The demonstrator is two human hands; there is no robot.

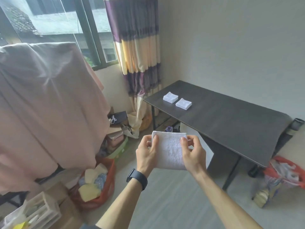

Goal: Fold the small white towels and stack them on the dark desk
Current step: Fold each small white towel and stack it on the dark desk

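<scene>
A small white towel (170,150) is held up in the air in front of me, folded into a narrow rectangle. My left hand (146,153) pinches its left edge near the top, and my right hand (194,153) pinches its right edge. The dark desk (231,123) stands ahead to the right, against the wall. Two stacks of folded white towels lie on its far left end: one stack (170,97) further back, the other stack (183,103) beside it, nearer the middle. Both hands are well short of the desk.
A pink cloth (46,104) hangs over a rack on the left. Below it stand a red bag (105,189) with yellow cloths and a pale plastic crate (41,212). Boxes and bags crowd the corner under the striped curtain (137,47). A red bag (285,174) sits by the desk's right leg.
</scene>
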